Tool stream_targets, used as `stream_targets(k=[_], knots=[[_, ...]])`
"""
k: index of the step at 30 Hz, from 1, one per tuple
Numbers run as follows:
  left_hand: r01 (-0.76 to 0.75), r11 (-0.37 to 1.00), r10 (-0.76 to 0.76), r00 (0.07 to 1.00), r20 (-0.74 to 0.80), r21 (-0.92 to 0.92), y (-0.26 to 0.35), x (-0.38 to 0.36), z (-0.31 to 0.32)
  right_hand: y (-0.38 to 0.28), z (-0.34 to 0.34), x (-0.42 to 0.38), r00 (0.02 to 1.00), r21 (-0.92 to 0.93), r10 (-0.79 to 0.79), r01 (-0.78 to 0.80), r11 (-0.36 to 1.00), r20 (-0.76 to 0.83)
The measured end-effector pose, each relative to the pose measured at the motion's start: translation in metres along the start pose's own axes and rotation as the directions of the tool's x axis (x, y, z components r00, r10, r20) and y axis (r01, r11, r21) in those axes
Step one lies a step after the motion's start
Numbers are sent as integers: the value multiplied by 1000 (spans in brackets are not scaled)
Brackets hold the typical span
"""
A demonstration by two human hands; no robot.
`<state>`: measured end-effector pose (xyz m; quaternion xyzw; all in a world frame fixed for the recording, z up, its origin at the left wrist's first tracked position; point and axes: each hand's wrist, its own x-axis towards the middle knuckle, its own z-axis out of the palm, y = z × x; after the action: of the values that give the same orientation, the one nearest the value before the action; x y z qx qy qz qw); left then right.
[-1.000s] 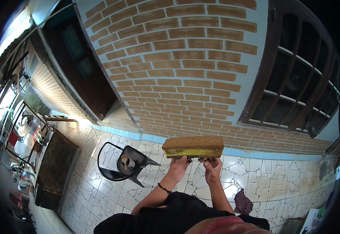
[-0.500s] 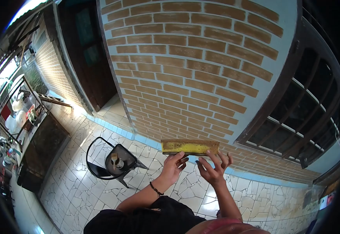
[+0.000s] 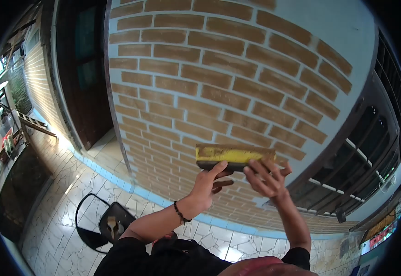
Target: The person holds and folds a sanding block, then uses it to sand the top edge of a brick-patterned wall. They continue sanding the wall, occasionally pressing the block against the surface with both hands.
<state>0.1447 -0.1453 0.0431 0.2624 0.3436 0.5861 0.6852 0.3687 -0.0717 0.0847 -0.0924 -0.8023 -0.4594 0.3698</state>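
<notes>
A long block (image 3: 235, 155), yellow like sponge and smeared with brown, with a dark backing along its lower side, is held up in front of the wall (image 3: 260, 34). My left hand (image 3: 202, 186) is closed on its lower left side, thumb on the dark backing and the other fingers under it. At the right end, my right hand (image 3: 269, 179) grips the block too, its fingers bent over the brown-stained edge. Brown brick shapes with pale blue lines between them cover the wall behind. The block overlaps the lower rows in this view.
A black metal chair (image 3: 122, 211) stands on the cracked-tile floor at lower left, with a brush (image 3: 112, 225) on its seat. A barred window (image 3: 347, 161) is on the right, a dark door (image 3: 84, 78) on the left. Beyond the chair stands a cluttered counter (image 3: 19, 179).
Both hands and the block have risen higher against the wall and come slightly right. The right fingers, raised and looser before, now bend round the block's end. The view has shifted closer to the wall.
</notes>
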Motion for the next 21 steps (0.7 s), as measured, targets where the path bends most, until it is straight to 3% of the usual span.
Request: stream_targets(k=[2, 4, 6, 9, 10, 11, 15, 19, 21], knots=[[-102, 993, 94, 988, 126, 64, 45, 34, -3, 37, 25, 44, 998, -89, 15, -20, 996, -58], [-402, 905, 349, 888, 300, 138, 90, 59, -10, 83, 43, 89, 996, -75, 61, -66, 995, -69], [-692, 710, 571, 674, 468, 130, 136, 81, -14, 126, 48, 140, 994, -53, 97, -100, 994, -43], [-910, 297, 680, 415, 604, 291, 204, 112, -36, 188, 58, 212, 997, -131, 45, -54, 990, -69], [-929, 134, 682, 338, 648, 344, 219, 123, -41, 206, 61, 231, 997, -156, 28, -39, 987, -68], [-948, 191, 758, 308, 575, 256, 229, 131, -38, 222, 63, 249, 997, -179, 8, -21, 984, -72], [-964, -100, 805, 68, 590, 247, 264, 162, -50, 280, 78, 307, 995, -218, -47, 28, 976, -83], [-931, -280, 781, -79, 619, 235, 295, 170, -33, 328, 97, 336, 996, -136, -40, 29, 990, -83], [-937, -295, 760, -113, 640, 185, 301, 179, -20, 338, 106, 342, 996, -141, -43, 32, 990, -79]])
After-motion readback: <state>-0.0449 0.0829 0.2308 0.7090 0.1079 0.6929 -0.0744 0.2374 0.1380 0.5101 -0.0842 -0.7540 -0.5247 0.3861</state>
